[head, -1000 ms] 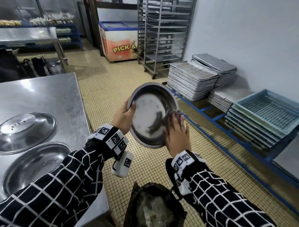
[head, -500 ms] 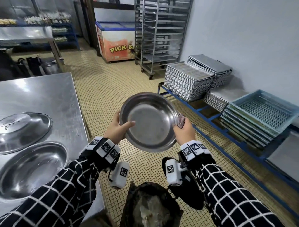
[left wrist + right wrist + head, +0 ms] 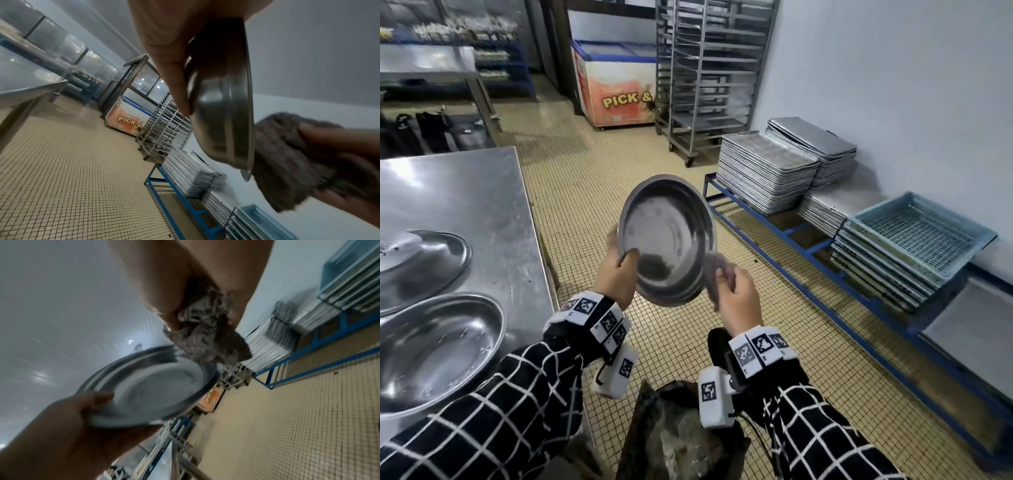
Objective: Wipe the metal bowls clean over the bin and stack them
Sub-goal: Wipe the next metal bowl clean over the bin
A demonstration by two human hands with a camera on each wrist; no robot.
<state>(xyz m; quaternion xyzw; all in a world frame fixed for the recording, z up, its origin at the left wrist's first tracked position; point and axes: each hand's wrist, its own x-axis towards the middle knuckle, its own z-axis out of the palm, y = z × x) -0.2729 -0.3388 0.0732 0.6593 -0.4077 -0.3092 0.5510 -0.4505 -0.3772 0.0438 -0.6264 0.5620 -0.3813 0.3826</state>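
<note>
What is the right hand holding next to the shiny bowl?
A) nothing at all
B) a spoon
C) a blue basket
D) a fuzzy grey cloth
D: the right hand pinches a fuzzy grey cloth at the rim of the bowl, which the left hand grips by its edge.
</note>
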